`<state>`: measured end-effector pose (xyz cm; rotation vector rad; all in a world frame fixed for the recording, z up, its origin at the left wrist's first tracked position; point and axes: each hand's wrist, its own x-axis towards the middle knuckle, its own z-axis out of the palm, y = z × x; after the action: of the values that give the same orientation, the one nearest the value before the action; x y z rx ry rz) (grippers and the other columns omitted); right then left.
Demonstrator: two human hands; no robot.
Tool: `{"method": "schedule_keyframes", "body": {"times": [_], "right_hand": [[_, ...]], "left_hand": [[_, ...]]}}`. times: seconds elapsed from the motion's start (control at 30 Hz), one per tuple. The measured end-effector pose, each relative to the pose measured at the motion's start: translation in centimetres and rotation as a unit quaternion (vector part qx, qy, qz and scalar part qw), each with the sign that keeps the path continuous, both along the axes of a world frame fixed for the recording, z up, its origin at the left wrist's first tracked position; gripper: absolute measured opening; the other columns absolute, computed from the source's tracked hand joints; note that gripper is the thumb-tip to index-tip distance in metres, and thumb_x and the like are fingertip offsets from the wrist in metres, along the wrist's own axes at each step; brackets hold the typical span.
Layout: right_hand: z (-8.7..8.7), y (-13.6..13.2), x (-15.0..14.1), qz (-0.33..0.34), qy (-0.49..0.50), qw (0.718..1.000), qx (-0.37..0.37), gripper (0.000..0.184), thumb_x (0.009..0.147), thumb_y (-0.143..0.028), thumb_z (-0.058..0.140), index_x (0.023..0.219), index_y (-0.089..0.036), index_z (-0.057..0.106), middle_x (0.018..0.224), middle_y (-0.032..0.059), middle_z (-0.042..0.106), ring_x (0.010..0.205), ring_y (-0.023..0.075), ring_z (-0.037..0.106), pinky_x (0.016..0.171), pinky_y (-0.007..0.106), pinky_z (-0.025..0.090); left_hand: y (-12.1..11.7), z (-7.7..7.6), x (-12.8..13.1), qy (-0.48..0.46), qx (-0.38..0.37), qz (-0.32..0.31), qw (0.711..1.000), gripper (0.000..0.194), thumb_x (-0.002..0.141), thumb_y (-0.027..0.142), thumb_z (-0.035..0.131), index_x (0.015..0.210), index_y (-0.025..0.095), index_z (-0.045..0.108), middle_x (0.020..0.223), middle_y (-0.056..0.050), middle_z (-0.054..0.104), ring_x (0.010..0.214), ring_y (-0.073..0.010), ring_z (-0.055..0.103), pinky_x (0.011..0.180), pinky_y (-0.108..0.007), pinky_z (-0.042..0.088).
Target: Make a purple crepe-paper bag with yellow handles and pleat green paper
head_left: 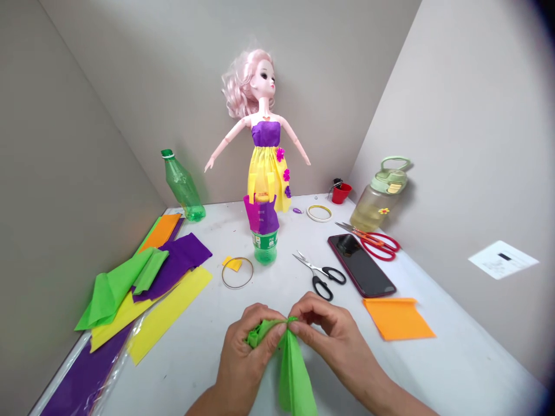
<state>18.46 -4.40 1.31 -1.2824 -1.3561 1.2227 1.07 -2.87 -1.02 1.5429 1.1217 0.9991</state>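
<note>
Between my two hands, low in the head view, is a strip of green crepe paper (296, 370), gathered at its top edge. My left hand (249, 341) pinches the bunched part, with crumpled folds inside its fingers. Thumb and fingertips of my right hand (325, 329) pinch the same edge right beside the left thumb. The rest of the paper hangs down in pleats. Just beyond my hands lie black-handled scissors (321, 274), blades partly apart, and a thin bangle-like ring (237, 287) over a small yellow paper scrap (233, 264).
A pink-haired doll (265, 133) in paper clothes stands behind a small wrapped bottle (265, 248). Crepe sheets (169, 318) cover the left side. On the right are a phone (362, 264), red-handled scissors (379, 245), orange paper (399, 319) and a water bottle (377, 202). A green bottle (182, 185) leans back left.
</note>
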Motion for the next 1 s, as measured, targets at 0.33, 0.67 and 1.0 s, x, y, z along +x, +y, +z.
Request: {"method": "schedule_keyframes", "body": {"times": [0.33, 0.67, 1.0], "right_hand": [[-0.08, -0.01, 0.18, 0.015, 0.017, 1.0, 0.013, 0.012, 0.084, -0.028, 0.068, 0.077, -0.019, 0.067, 0.08, 0.0017, 0.062, 0.079, 0.0175, 0.057, 0.076, 0.028, 0.044], [-0.06, -0.14, 0.19, 0.031, 0.041, 0.999, -0.01, 0.01, 0.082, -0.026, 0.07, 0.075, -0.019, 0.068, 0.076, -0.0004, 0.063, 0.076, 0.0155, 0.057, 0.075, 0.026, 0.044], [-0.28, -0.24, 0.24, 0.019, 0.048, 0.998, -0.023, 0.009, 0.08, -0.024, 0.072, 0.075, -0.019, 0.066, 0.075, -0.0012, 0.063, 0.076, 0.0155, 0.056, 0.075, 0.026, 0.044]], "left_hand": [[0.07, 0.72, 0.12, -0.011, -0.094, -0.005, 0.995, 0.028, 0.082, 0.046, 0.064, 0.077, 0.019, 0.067, 0.065, 0.001, 0.057, 0.06, -0.013, 0.046, 0.057, -0.021, 0.038], [0.2, 0.76, 0.09, -0.014, -0.093, -0.015, 0.995, 0.025, 0.081, 0.044, 0.066, 0.078, 0.018, 0.066, 0.067, 0.002, 0.054, 0.062, -0.0129, 0.046, 0.06, -0.022, 0.039], [0.38, 0.03, -0.19, -0.017, -0.052, -0.027, 0.998, 0.02, 0.081, 0.04, 0.067, 0.079, 0.021, 0.069, 0.074, 0.0, 0.049, 0.073, -0.0162, 0.05, 0.067, -0.025, 0.039]]}}
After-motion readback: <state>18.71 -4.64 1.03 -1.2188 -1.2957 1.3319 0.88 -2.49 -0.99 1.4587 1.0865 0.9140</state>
